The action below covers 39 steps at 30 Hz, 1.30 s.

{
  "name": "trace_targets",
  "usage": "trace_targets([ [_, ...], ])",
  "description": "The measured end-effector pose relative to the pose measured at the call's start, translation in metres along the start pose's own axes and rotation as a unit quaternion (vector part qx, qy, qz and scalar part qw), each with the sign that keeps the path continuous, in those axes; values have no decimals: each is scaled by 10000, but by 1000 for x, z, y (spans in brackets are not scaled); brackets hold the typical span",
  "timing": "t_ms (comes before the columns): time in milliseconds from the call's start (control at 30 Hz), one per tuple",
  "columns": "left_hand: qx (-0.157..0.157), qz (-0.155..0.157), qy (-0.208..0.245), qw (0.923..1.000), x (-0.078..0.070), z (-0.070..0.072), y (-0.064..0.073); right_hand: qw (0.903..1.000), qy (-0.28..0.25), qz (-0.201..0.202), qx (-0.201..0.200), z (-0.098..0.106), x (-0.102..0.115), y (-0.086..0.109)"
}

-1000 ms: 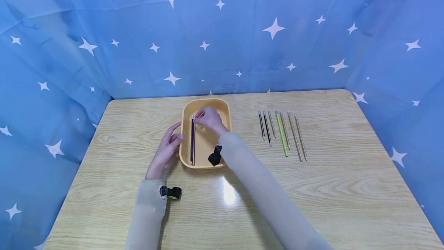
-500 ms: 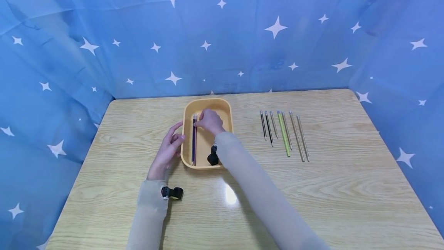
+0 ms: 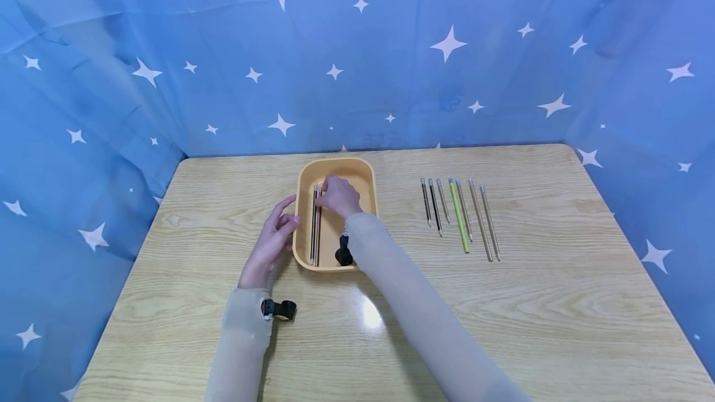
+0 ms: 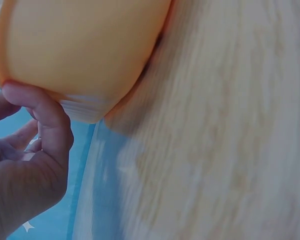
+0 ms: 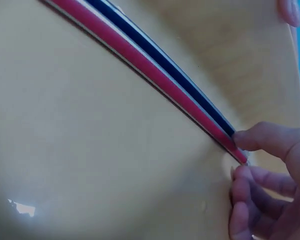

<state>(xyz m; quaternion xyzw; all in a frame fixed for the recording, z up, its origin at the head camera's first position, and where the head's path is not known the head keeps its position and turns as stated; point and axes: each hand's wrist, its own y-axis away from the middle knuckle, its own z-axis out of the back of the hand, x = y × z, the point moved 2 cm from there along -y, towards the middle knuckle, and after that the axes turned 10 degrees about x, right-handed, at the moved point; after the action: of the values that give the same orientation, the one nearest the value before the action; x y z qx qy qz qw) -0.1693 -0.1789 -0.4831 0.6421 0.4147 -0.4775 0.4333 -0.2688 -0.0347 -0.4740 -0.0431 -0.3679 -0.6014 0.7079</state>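
A light-orange plastic tray (image 3: 335,237) stands at the middle back of the table. Inside it, along the left wall, a red-striped pencil (image 5: 155,80) and a dark blue one (image 5: 155,56) lie side by side, running front to back. My right hand (image 3: 341,196) reaches into the tray and pinches the far end of the red-striped pencil between thumb and forefinger, the thumb also at the blue pencil. Outside the left wall is my left hand (image 3: 270,242), its thumb (image 4: 37,100) touching the tray near the rim and its fingers loosely spread beside it.
Right of the tray, several pencils lie in a row, some dark pencils (image 3: 435,206), a lime-green one (image 3: 459,216) and brownish ones (image 3: 485,222). The wooden table (image 3: 536,303) ends at a blue star-patterned cloth (image 3: 391,79) at the back and sides.
My right hand has drawn slightly toward me at the pencils' far ends. The pencils in the tray sit slightly further from the left wall and show differently coloured sides. My left hand stays at the tray.
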Motion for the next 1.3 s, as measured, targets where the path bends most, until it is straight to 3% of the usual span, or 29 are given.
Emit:
trace_targets([
  [333,-38,-40,20,10000,4,2,-1,9996,112,194,-151,-1,2,0],
  [900,-62,-50,76,9999,3,1,-1,9996,37,257,-60,-1,2,3],
  [1300,0,-23,95,10000,4,2,-1,9939,823,33,-736,2,2,1],
])
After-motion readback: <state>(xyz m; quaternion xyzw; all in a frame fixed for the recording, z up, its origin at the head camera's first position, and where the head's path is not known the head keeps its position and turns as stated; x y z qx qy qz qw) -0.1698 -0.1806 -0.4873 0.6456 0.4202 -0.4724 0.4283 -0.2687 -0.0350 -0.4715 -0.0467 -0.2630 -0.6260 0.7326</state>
